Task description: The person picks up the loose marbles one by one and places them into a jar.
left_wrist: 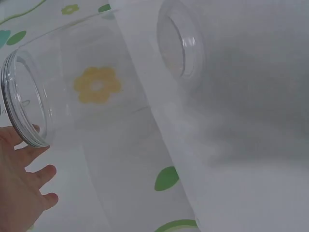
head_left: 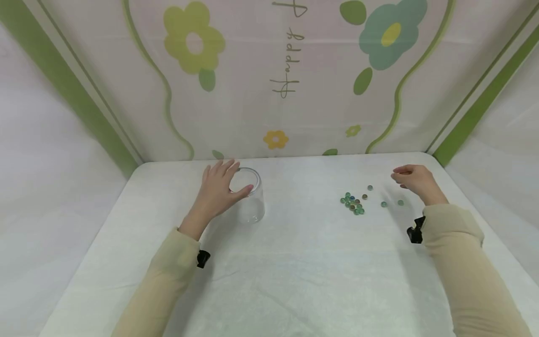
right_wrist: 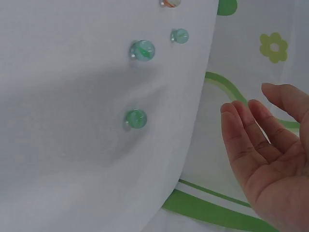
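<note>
A clear glass jar [head_left: 253, 208] stands upright on the left part of the table, its mouth facing up. My left hand [head_left: 220, 191] holds it at the rim, thumb on the near side and fingers toward the far side. The left wrist view shows fingertips at the rim of the jar [left_wrist: 91, 72]. Over the right part of the table hovers my right hand [head_left: 417, 181], fingers loosely bent and nothing visible between them. Several glass marbles [head_left: 352, 204], mostly green, lie clustered to its left. Closer to that hand is a separate green marble [right_wrist: 136, 118].
White cloth covers the table [head_left: 294, 262], whose back edge meets a hanging curtain [head_left: 252, 107] with printed flowers. A few marbles lie apart from the cluster, among them a pale one [head_left: 370, 187] toward the back. White side curtains flank the table.
</note>
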### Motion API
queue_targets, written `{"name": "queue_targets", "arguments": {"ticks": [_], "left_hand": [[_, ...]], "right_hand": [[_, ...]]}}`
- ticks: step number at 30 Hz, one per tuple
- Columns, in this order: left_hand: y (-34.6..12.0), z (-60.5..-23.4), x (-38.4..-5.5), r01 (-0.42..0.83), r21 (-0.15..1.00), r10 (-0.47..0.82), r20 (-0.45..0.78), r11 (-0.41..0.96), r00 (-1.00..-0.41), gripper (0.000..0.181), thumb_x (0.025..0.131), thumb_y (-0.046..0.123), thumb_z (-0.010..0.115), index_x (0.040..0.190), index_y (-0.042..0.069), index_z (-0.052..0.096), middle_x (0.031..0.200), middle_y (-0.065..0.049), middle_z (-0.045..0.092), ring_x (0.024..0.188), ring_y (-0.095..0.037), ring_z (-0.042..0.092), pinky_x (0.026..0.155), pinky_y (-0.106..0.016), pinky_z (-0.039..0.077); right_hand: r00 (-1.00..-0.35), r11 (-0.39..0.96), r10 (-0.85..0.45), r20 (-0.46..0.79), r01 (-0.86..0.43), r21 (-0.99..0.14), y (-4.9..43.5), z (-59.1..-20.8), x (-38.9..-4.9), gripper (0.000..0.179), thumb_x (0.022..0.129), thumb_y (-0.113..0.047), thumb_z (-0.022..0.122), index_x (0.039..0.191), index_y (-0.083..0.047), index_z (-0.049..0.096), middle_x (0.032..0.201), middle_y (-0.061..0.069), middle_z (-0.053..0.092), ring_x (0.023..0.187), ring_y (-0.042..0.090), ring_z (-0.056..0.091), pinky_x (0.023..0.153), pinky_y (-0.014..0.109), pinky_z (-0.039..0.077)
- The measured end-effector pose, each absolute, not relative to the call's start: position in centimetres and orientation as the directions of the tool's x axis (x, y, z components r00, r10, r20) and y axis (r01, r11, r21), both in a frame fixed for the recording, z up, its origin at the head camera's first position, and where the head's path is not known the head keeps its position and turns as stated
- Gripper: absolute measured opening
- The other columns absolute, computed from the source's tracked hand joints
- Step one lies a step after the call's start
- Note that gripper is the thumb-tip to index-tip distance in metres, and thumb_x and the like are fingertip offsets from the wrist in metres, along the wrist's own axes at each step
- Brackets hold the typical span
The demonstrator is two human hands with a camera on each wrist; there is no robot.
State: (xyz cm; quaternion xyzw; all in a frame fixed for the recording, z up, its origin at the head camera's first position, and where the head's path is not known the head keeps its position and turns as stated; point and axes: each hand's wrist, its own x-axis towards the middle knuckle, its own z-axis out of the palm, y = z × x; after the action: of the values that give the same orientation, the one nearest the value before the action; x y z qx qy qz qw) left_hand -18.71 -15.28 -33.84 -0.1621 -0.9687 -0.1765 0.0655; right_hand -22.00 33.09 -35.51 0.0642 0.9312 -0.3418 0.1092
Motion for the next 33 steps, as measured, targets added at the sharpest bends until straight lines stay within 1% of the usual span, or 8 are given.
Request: {"name": "queue_targets", "arguments": {"ticks": [3, 5, 8, 10, 13, 18, 26, 33], "left_hand": [[-15.4, -34.2, -18.6, 0.343, 0.318, 0.294, 0.192, 0.884, -0.936, 0.078, 0.087, 0.053, 0.059, 0.144, 0.003, 0.040, 0.151, -0.018, 0.037, 0.142, -0.042, 0.026, 0.115, -0.063, 0.012], [-15.5, -34.5, -18.5, 0.348, 0.317, 0.300, 0.190, 0.882, -0.935, 0.078, 0.086, 0.053, 0.060, 0.144, 0.003, 0.040, 0.152, -0.018, 0.037, 0.142, -0.042, 0.026, 0.115, -0.063, 0.012], [-15.6, -34.8, -18.5, 0.351, 0.316, 0.310, 0.174, 0.881, -0.935, 0.080, 0.086, 0.053, 0.060, 0.146, 0.005, 0.037, 0.153, -0.017, 0.035, 0.143, -0.041, 0.026, 0.116, -0.062, 0.012], [-15.6, -34.9, -18.5, 0.353, 0.315, 0.315, 0.167, 0.881, -0.934, 0.082, 0.085, 0.053, 0.061, 0.147, 0.005, 0.036, 0.153, -0.017, 0.034, 0.143, -0.041, 0.025, 0.116, -0.061, 0.012], [-15.5, -35.1, -18.6, 0.352, 0.328, 0.315, 0.163, 0.877, -0.935, 0.086, 0.083, 0.056, 0.063, 0.147, 0.005, 0.035, 0.153, -0.016, 0.034, 0.143, -0.040, 0.026, 0.117, -0.059, 0.012], [-15.4, -35.3, -18.9, 0.369, 0.328, 0.333, 0.160, 0.870, -0.929, 0.092, 0.082, 0.057, 0.065, 0.149, 0.004, 0.031, 0.154, -0.017, 0.033, 0.142, -0.038, 0.030, 0.117, -0.058, 0.015], [-15.2, -35.6, -18.9, 0.364, 0.386, 0.330, 0.154, 0.848, -0.931, 0.091, 0.085, 0.053, 0.065, 0.150, 0.003, 0.026, 0.154, -0.018, 0.031, 0.135, -0.041, 0.040, 0.107, -0.055, 0.038], [-14.7, -36.0, -19.2, 0.374, 0.440, 0.333, 0.171, 0.817, -0.927, 0.089, 0.086, 0.049, 0.065, 0.150, 0.000, 0.026, 0.154, -0.018, 0.028, 0.140, -0.037, 0.034, 0.108, -0.053, 0.038]], "right_hand": [[-0.959, 0.723, 0.068, -0.274, 0.236, -0.649, 34.0, -36.6, -21.7, 0.058, 0.100, -0.035, 0.041, 0.137, 0.011, 0.040, 0.132, 0.034, 0.047, 0.108, 0.038, 0.058, 0.099, 0.052, 0.044], [-0.955, 0.715, 0.086, -0.286, 0.259, -0.650, 34.6, -37.2, -21.5, 0.057, 0.100, -0.033, 0.043, 0.136, 0.011, 0.041, 0.127, 0.029, 0.053, 0.096, 0.022, 0.064, 0.096, 0.045, 0.049], [-0.948, 0.699, 0.106, -0.300, 0.286, -0.656, 35.3, -37.9, -21.2, 0.054, 0.099, -0.028, 0.047, 0.133, 0.013, 0.044, 0.106, 0.012, 0.064, 0.078, -0.003, 0.059, 0.083, 0.029, 0.054], [-0.946, 0.687, 0.114, -0.305, 0.296, -0.663, 35.6, -38.3, -21.0, 0.052, 0.098, -0.025, 0.048, 0.132, 0.014, 0.045, 0.094, -0.002, 0.064, 0.071, -0.010, 0.055, 0.074, 0.020, 0.054], [-0.942, 0.681, 0.130, -0.309, 0.312, -0.663, 35.9, -38.7, -20.8, 0.050, 0.097, -0.021, 0.049, 0.129, 0.016, 0.046, 0.084, -0.013, 0.060, 0.068, -0.011, 0.053, 0.067, 0.016, 0.051], [-0.932, 0.698, 0.162, -0.324, 0.341, -0.630, 36.2, -39.3, -20.6, 0.049, 0.097, -0.022, 0.049, 0.129, 0.015, 0.047, 0.083, -0.011, 0.061, 0.066, -0.009, 0.052, 0.065, 0.017, 0.051], [-0.918, 0.698, 0.153, -0.365, 0.362, -0.617, 36.5, -40.1, -20.3, 0.050, 0.096, -0.023, 0.050, 0.129, 0.015, 0.047, 0.079, -0.010, 0.062, 0.067, -0.003, 0.054, 0.064, 0.018, 0.050], [-0.925, 0.700, 0.149, -0.348, 0.348, -0.624, 36.5, -40.6, -20.3, 0.052, 0.095, -0.026, 0.052, 0.126, 0.015, 0.050, 0.074, -0.018, 0.058, 0.065, -0.006, 0.054, 0.063, 0.016, 0.049]]}}
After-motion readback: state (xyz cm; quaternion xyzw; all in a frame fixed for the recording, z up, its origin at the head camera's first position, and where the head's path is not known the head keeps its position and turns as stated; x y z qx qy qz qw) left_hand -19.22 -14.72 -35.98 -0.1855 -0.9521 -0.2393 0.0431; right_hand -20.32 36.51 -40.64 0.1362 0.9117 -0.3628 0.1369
